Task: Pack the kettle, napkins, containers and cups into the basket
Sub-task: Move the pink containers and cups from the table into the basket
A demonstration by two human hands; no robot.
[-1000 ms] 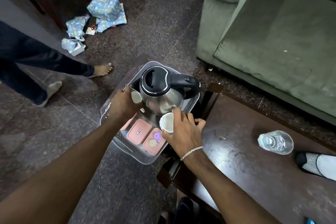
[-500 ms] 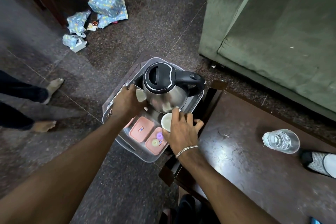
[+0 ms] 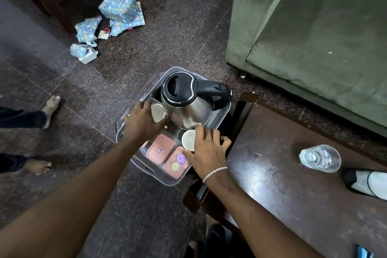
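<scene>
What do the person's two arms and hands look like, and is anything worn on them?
Both forearms are bare, with no sleeves in view. The right hand has a thin silver-coloured chain bracelet around its wrist. The left hand shows no bracelet, watch or glove. No rings can be made out on the fingers of either hand.

Indoor light is dim-ish & soft, w/ a pale sheen across the polished floor [image 3: 171, 2] at top centre and bright glare patches on the dark glossy table [image 3: 272, 174]. The steel kettle [image 3: 188, 109] shows smeared highlights on its body; shadows under the arms & basket [image 3: 167, 180] are weak, diffuse. Wide-angle lens bends the frame edges, forearms at the bottom look stretched and soft, the left side of the floor is slightly blurred, centre fairly sharp.
</scene>
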